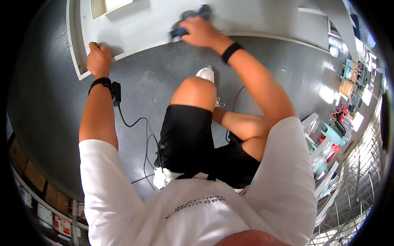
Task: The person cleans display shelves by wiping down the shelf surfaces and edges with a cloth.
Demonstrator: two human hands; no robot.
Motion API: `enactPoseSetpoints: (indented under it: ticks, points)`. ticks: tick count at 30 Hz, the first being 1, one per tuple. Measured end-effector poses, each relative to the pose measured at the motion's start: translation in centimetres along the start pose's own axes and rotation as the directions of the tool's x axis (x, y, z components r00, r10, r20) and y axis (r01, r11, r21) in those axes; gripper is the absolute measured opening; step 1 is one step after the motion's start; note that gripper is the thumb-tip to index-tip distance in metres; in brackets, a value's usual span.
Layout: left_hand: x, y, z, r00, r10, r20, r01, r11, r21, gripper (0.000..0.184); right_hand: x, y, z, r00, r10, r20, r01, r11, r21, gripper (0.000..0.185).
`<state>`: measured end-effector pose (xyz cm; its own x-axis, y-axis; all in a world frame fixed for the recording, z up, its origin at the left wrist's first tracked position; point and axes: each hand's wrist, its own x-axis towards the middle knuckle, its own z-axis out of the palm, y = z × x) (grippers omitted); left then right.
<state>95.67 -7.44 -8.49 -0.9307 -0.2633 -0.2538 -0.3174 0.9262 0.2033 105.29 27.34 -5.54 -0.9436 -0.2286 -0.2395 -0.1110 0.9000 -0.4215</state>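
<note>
A: Where is the dark blue cloth [178, 33] being held?

B: On the white panel [262, 20], just beside its near rim [135, 50]. It is being bunched under the right hand [201, 32], whose fingers are being closed over it with hardly a gap showing. Finer detail is being lost to blur.

A: And how is the left hand [99, 59] being placed?

B: It is being rested at the rim, near the panel's corner, with its fingers being curled in, nearly a fist. No loose thing is being shown in it; whether the rim is being pinched cannot be told.

A: What could be going wrong from here?

B: With the cloth being held so close to the raised rim, a fold could be getting snagged there, or knuckles could be getting knocked. If the panel is not being braced by the left hand, it could be getting nudged by hard pressure.

A: Is anything else being put at risk?

B: The black cable [147, 139], perhaps. It is being trailed from the black device [117, 94] at the left wrist, past the leg; by a long reach it could be getting tugged or caught.
</note>
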Motion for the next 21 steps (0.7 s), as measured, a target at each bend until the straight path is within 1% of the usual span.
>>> enactPoseSetpoints:
  ticks: [1, 3, 4, 6, 7, 8, 9, 10, 11, 13, 14, 16, 17, 18, 19, 20, 21]
  points:
    - [-0.3, 0.0, 0.2, 1.000, 0.002, -0.003, -0.002, 1.000, 0.002, 0.031, -1.6, 2.1, -1.6, 0.997, 0.071, 0.027, -0.071, 0.997, 0.002, 0.040]
    - [0.2, -0.4, 0.4, 1.000, 0.030, -0.002, -0.030, 0.998, 0.053, 0.031, -4.1, 5.9, -2.6, 0.982, 0.185, -0.038, -0.188, 0.977, -0.096, 0.037]
    - [0.4, -0.8, 0.5, 0.999, 0.036, 0.002, -0.036, 0.999, 0.039, 0.031, -3.8, 6.5, -3.0, 0.985, 0.168, -0.048, -0.172, 0.981, -0.093, 0.037]
    - [0.1, -0.8, 0.4, 0.999, 0.038, -0.023, -0.038, 0.999, 0.018, 0.030, -3.6, 8.2, -4.1, 0.958, 0.253, 0.137, -0.227, 0.956, -0.185, 0.035]
    - [0.0, -0.8, 0.8, 0.999, 0.043, -0.030, -0.043, 0.999, 0.002, 0.030, -2.7, 6.1, -5.2, 0.930, 0.281, 0.238, -0.234, 0.950, -0.207, 0.035]
    - [0.2, -1.2, 1.3, 0.996, 0.072, -0.049, -0.071, 0.997, 0.031, 0.031, -1.4, 5.7, -4.0, 0.964, 0.166, 0.210, -0.142, 0.982, -0.123, 0.032]
    - [0.6, -0.9, 1.4, 0.999, -0.012, -0.031, 0.014, 0.998, 0.068, 0.032, 0.0, 4.2, -3.3, 0.992, -0.041, 0.117, 0.046, 0.998, -0.040, 0.030]
    - [0.6, -1.1, 1.2, 0.998, 0.022, -0.051, -0.019, 0.998, 0.054, 0.032, 0.6, 1.5, -2.3, 0.989, -0.115, -0.092, 0.124, 0.987, 0.101, 0.031]
    - [0.1, -0.5, 0.6, 0.998, 0.014, -0.054, -0.012, 0.999, 0.050, 0.032, 1.3, -0.9, -0.9, 0.973, -0.182, -0.145, 0.200, 0.972, 0.120, 0.027]
    - [0.6, -0.9, 1.1, 0.995, 0.040, -0.087, -0.036, 0.998, 0.054, 0.030, -0.2, -5.3, 1.4, 0.941, -0.194, -0.278, 0.167, 0.979, -0.116, 0.025]
    - [0.5, -0.8, 1.2, 0.995, 0.041, -0.092, -0.036, 0.997, 0.062, 0.030, -0.8, -4.4, 1.9, 0.939, -0.195, -0.284, 0.170, 0.979, -0.109, 0.025]
    - [0.4, -0.9, 1.1, 0.991, 0.035, -0.125, -0.029, 0.998, 0.054, 0.027, -1.7, -3.2, 2.5, 0.904, -0.153, -0.399, 0.115, 0.987, -0.116, 0.026]
    - [0.2, -1.0, 1.1, 0.990, 0.027, -0.136, -0.017, 0.997, 0.069, 0.027, -2.8, -1.8, 2.5, 0.913, -0.129, -0.387, 0.098, 0.990, -0.100, 0.029]
    - [0.5, -1.1, 1.2, 0.989, 0.046, -0.140, -0.036, 0.997, 0.072, 0.026, -3.6, 0.4, 2.9, 0.882, -0.149, -0.447, 0.106, 0.987, -0.119, 0.026]
    - [0.8, -1.3, 1.4, 0.988, 0.070, -0.141, -0.060, 0.996, 0.073, 0.024, -5.2, 2.9, 2.2, 0.924, -0.102, -0.368, 0.062, 0.991, -0.119, 0.032]
    - [1.3, -1.6, 1.7, 0.986, 0.098, -0.132, -0.082, 0.989, 0.122, 0.021, -7.2, 5.5, 1.4, 0.916, -0.122, -0.383, 0.044, 0.977, -0.208, 0.039]
    - [1.1, -1.4, 1.5, 0.984, 0.107, -0.141, -0.088, 0.987, 0.132, 0.021, -9.0, 8.2, -0.2, 0.948, -0.075, -0.310, 0.001, 0.973, -0.233, 0.044]
